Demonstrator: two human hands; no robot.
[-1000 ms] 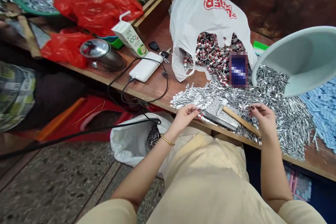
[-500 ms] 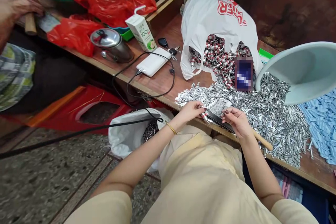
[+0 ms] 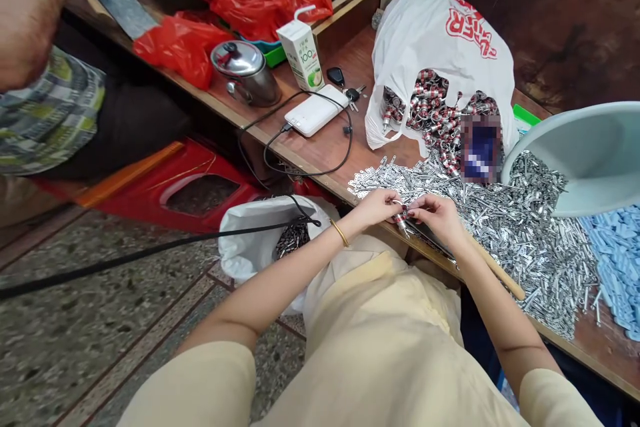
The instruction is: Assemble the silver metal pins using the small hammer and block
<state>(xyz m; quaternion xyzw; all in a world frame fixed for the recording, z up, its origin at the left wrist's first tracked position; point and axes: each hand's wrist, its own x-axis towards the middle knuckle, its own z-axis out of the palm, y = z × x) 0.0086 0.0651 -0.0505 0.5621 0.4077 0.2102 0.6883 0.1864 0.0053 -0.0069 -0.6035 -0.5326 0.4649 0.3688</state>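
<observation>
My left hand (image 3: 377, 205) is closed in a pinch on a small red-and-silver piece with a ring (image 3: 401, 221), held above the table's front edge. My right hand (image 3: 440, 219) has its fingertips pressed together right beside that piece, close to my left fingers. Whatever lies between the right fingertips is hidden. Beneath the right wrist sits a dark flat tool, partly covered, with a wooden handle (image 3: 500, 273) to its right. Around both hands spreads a heap of small silver metal parts (image 3: 525, 260).
Behind the heap, a white plastic bag (image 3: 400, 33) holds several red-and-silver pieces. A grey-green basin (image 3: 590, 127) tilts at the right near light-blue pieces (image 3: 617, 247). A power bank (image 3: 316, 112), drink carton (image 3: 301, 57) and metal mug (image 3: 245, 73) stand left. A co-worker's hand (image 3: 35, 0) is at far left.
My right hand has moved left to meet my left hand at the red-and-silver piece. The view has shifted left, showing more of the co-worker's arm and a grey blade.
</observation>
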